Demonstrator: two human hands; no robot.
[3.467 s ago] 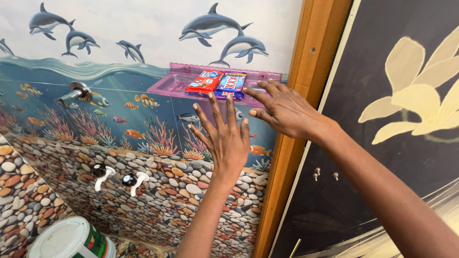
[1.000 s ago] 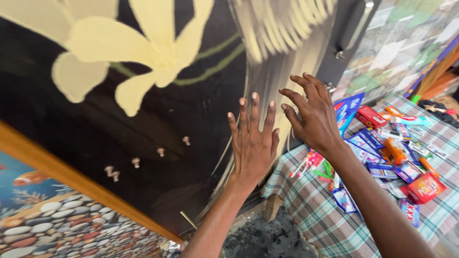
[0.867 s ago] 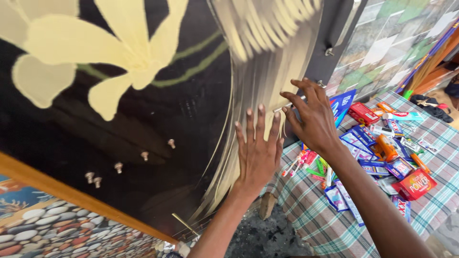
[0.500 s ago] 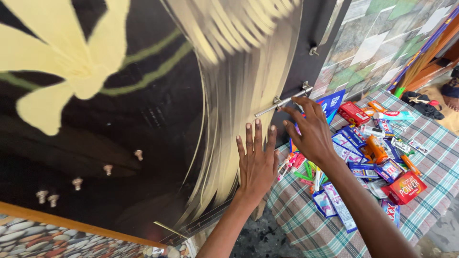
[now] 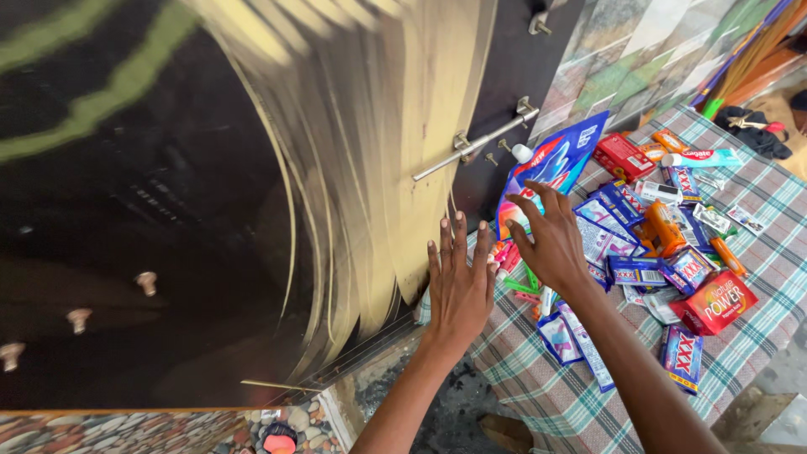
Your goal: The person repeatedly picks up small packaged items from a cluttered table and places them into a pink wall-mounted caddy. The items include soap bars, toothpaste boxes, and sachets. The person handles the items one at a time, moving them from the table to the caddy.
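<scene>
While both hands hover empty: pile of packets [image 5: 664,269] on checked tabletop [image 5: 756,353].
right hand [image 5: 555,244]: grip spread, over pile's near-left edge, nearer.
left hand [image 5: 458,282]: flat, open, left of pile.
blue pouch [image 5: 551,164]: long axis upright, just beyond right fingertips.

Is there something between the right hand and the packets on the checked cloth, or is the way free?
Nothing visible blocks it. The right hand hovers, fingers spread, just above the pile of packets on the checked cloth. The left hand is beside it near the dark door, not between.

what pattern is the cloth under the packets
A green, white and grey plaid tablecloth, in the head view.
</scene>
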